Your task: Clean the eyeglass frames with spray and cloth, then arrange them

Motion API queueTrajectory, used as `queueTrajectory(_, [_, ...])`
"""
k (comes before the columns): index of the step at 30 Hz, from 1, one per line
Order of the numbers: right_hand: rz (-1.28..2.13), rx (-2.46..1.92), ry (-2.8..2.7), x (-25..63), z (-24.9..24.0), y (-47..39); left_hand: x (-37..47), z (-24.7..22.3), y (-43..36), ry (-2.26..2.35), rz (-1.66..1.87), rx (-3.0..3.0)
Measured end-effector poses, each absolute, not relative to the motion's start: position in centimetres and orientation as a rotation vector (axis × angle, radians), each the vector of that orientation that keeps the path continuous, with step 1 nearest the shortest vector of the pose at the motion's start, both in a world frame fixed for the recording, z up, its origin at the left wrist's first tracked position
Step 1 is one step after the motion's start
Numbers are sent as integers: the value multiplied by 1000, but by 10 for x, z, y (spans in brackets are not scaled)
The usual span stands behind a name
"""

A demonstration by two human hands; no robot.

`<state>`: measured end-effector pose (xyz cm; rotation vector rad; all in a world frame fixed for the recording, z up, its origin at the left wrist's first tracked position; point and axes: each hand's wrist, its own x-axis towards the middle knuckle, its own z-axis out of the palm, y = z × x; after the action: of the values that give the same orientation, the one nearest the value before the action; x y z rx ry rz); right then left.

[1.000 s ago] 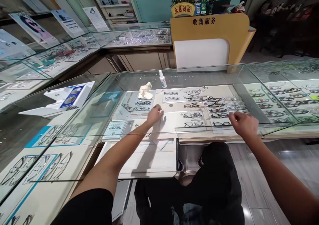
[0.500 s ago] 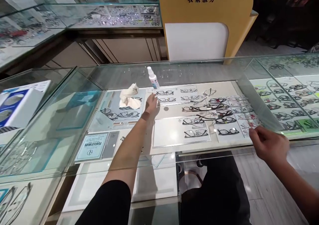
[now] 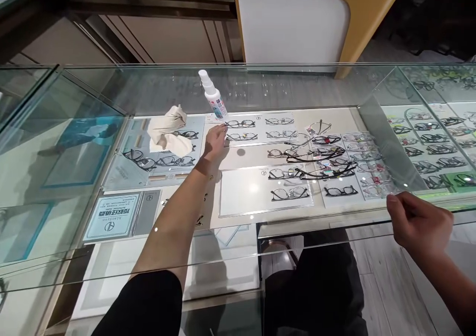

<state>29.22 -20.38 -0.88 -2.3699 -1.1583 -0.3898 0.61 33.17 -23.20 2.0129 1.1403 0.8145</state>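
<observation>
My left hand (image 3: 215,141) reaches into the glass display case, its fingers drawn together at the left end of a pair of dark-rimmed eyeglasses (image 3: 241,124) on a white board (image 3: 260,137). A second pair lies just in front. Behind the hand a white spray bottle (image 3: 214,100) stands tilted. Left of it, a crumpled beige cloth (image 3: 167,130) covers part of some eyeglasses on a grey board. My right hand (image 3: 422,222) is closed in a fist near the case's front edge, with nothing visible in it.
Several eyeglasses (image 3: 316,155) lie crowded and overlapping right of centre. A front white board (image 3: 245,192) carries more pairs. A blue sign (image 3: 113,216) lies at front left. Glass panes (image 3: 375,95) divide the case, and an open white drawer (image 3: 223,281) sits below.
My view has tilted down and come closer, so the case appears larger. My left hand stays by the same eyeglasses; my right hand remains a fist. The bottle and cloth have kept their places.
</observation>
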Motion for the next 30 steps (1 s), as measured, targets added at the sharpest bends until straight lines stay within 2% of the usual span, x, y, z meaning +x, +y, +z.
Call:
queueTrajectory(11, [-425,-2326,-1199,294,-9,-204,7,-219,320,1175,855,2029])
queueTrajectory(17, [-421,-2344,-1208,295,-10,-201,-4,-188,262,1467,985,2157])
queueTrajectory(24, [-328,-2389,-1165,298,-11,-195,-54,-144,158,1137,619,2404])
queueTrajectory(30, [-111,-2235,-1061,299,1,-193,-101,-91,102,1032,-67,2391])
